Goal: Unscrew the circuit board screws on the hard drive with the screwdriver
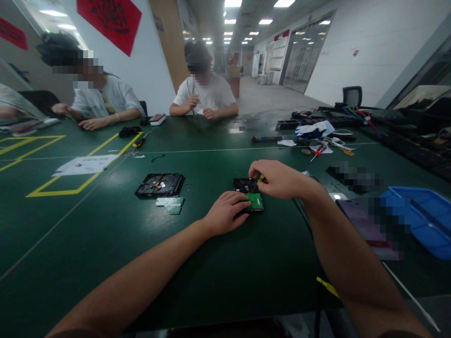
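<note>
Reaching the left arm in from the near edge of the worktop [197,272], slanting it toward the right and laying the left hand [227,213] palm down. Bringing the slightly curved fingers close together, resting them on the left part of the drive [243,184] and its board [256,202], gripping nothing within the palm. Reaching the right arm in from the near right corner of the view, bending at the wrist and arching the right hand [278,180] over the drive's right side. Curling those fingers nearly closed around a yellow-handled screwdriver [261,178], pointing its thin shaft down toward the drive. Covering much of the handle, leaving the tip's exact contact impossible to tell.

Working on a boxy black drive with a flat, bright green board over its near part, well in from the near edge of the worktop. Leaning over a smooth, dark green, faintly glossy surface. Working to the right of a second drive [160,184], black and open-framed, and a loose board [171,205], pale green, thin and irregularly cut. Reaching in to the left of a ribbed blue plastic tray [419,220] near the right edge.
</note>
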`<state>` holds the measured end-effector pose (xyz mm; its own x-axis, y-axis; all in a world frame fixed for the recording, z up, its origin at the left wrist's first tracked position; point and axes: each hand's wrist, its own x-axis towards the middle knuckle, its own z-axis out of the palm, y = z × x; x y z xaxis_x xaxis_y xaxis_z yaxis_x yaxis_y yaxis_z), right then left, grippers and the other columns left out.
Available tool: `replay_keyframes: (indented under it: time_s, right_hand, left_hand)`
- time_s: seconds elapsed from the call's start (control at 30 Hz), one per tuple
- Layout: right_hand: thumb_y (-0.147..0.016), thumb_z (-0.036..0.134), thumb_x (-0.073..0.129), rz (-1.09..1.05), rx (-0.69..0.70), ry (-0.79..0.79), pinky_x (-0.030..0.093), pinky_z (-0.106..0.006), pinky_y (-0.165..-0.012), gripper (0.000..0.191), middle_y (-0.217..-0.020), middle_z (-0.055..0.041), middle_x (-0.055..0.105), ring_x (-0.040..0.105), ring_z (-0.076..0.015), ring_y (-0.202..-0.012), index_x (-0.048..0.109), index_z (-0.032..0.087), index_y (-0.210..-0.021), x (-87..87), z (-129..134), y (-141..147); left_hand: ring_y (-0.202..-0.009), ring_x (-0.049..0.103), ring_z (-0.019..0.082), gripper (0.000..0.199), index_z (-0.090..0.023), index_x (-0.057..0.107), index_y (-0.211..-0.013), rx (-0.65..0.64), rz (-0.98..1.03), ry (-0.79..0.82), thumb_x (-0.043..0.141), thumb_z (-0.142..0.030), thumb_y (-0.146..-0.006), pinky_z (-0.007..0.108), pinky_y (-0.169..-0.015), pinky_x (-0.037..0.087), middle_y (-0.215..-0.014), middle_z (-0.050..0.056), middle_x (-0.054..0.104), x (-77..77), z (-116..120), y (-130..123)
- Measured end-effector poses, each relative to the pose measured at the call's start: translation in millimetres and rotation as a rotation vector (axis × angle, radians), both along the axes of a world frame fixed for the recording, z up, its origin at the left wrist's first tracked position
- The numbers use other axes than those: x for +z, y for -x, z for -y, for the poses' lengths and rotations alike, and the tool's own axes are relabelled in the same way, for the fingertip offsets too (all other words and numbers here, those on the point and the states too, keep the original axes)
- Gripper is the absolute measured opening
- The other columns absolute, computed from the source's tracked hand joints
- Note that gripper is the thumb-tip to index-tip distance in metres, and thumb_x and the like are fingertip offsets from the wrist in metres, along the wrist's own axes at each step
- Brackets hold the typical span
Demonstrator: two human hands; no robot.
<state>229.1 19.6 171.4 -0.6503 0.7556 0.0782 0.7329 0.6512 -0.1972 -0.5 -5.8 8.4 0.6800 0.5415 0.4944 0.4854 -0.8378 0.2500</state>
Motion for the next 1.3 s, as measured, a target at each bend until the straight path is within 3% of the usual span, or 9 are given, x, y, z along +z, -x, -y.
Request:
replay_keyframes:
  time_s: [0.13, 0.23, 0.47, 0.67, 0.77, 0.97, 1.03, 1.17, 1.3]
  right_hand:
    - [-0.091, 0.011, 0.059, -0.007, -0.036, -0.028, 0.048, -0.034, -0.089, 0.023, -0.116, -0.0119, 0.076, 0.068, -0.0247, -0.100, 0.066, 0.017, -0.111, -1.7, 0.7, 1.5]
    - [-0.098, 0.024, 0.063, 0.016, -0.169, -0.108, 0.048, -0.038, -0.088, 0.019, -0.117, -0.0133, 0.076, 0.070, -0.0293, -0.105, 0.064, 0.018, -0.116, -6.3, -0.9, 7.7]
    - [-0.103, 0.046, 0.063, 0.104, -0.332, -0.191, 0.048, -0.040, -0.075, 0.033, -0.110, -0.0161, 0.078, 0.073, -0.0339, -0.095, 0.063, 0.018, -0.121, -11.6, -2.7, 17.4]
    - [-0.095, 0.023, 0.064, -0.035, -0.076, -0.095, 0.050, -0.036, -0.092, 0.021, -0.121, -0.0124, 0.076, 0.070, -0.0263, -0.106, 0.065, 0.018, -0.116, -5.8, -0.9, 8.3]
    - [-0.097, 0.023, 0.064, -0.010, -0.114, -0.089, 0.050, -0.037, -0.090, 0.023, -0.118, -0.0115, 0.077, 0.071, -0.0271, -0.105, 0.065, 0.019, -0.119, -5.0, -1.4, 8.1]
    - [-0.103, 0.047, 0.060, 0.097, -0.320, -0.188, 0.049, -0.040, -0.076, 0.034, -0.102, -0.0144, 0.078, 0.073, -0.0326, -0.092, 0.065, 0.020, -0.122, -9.5, -4.0, 14.0]
    - [-0.102, 0.047, 0.059, 0.065, -0.299, -0.170, 0.050, -0.041, -0.079, 0.035, -0.104, -0.0149, 0.078, 0.073, -0.0321, -0.093, 0.065, 0.019, -0.123, -9.6, -4.8, 11.8]
    - [-0.094, 0.026, 0.064, -0.043, -0.097, -0.091, 0.050, -0.038, -0.095, 0.028, -0.122, -0.0130, 0.077, 0.071, -0.0273, -0.107, 0.067, 0.018, -0.121, -6.1, -5.3, 4.0]
    - [-0.096, 0.028, 0.064, 0.005, -0.173, -0.113, 0.050, -0.038, -0.089, 0.024, -0.113, -0.0113, 0.079, 0.072, -0.0275, -0.101, 0.067, 0.019, -0.118, -4.2, -3.5, 4.1]
  left_hand:
    - [-0.136, 0.063, 0.031, 0.037, -0.025, 0.068, -0.139, 0.003, -0.006, 0.004, 0.065, -0.037, -0.103, 0.055, -0.116, 0.051, -0.140, 0.011, 0.069, -0.2, -0.2, 0.0]
    - [-0.136, 0.063, 0.031, 0.038, -0.025, 0.068, -0.139, -0.002, -0.006, 0.011, 0.065, -0.037, -0.103, 0.055, -0.116, 0.051, -0.140, 0.011, 0.069, -0.7, -0.3, 0.0]
    - [-0.136, 0.062, 0.031, 0.037, -0.023, 0.068, -0.138, 0.002, -0.008, 0.010, 0.066, -0.035, -0.103, 0.055, -0.117, 0.050, -0.140, 0.011, 0.069, 1.6, 1.1, -0.5]
    - [-0.136, 0.062, 0.031, 0.036, -0.023, 0.068, -0.137, 0.005, -0.015, 0.008, 0.065, -0.036, -0.103, 0.055, -0.117, 0.050, -0.141, 0.011, 0.069, 2.9, 1.4, -1.2]
    - [-0.136, 0.062, 0.031, 0.036, -0.024, 0.068, -0.137, 0.004, -0.007, 0.012, 0.066, -0.036, -0.103, 0.055, -0.117, 0.050, -0.140, 0.011, 0.069, 2.1, 1.3, -1.7]
    - [-0.136, 0.062, 0.031, 0.037, -0.025, 0.068, -0.138, 0.003, -0.005, 0.010, 0.066, -0.036, -0.103, 0.055, -0.117, 0.050, -0.140, 0.011, 0.069, 1.2, 0.6, -1.0]
    - [-0.136, 0.063, 0.031, 0.037, -0.024, 0.068, -0.137, 0.001, -0.011, 0.007, 0.065, -0.036, -0.103, 0.055, -0.117, 0.050, -0.141, 0.011, 0.069, 1.4, 0.5, -0.6]
    - [-0.136, 0.063, 0.031, 0.038, -0.023, 0.068, -0.138, 0.000, -0.010, 0.007, 0.066, -0.037, -0.103, 0.055, -0.117, 0.050, -0.140, 0.011, 0.069, 1.0, 0.5, -0.4]
    - [-0.135, 0.063, 0.031, 0.037, -0.024, 0.069, -0.138, 0.000, 0.007, 0.008, 0.066, -0.036, -0.102, 0.055, -0.116, 0.051, -0.139, 0.012, 0.070, 0.1, 0.5, -1.0]
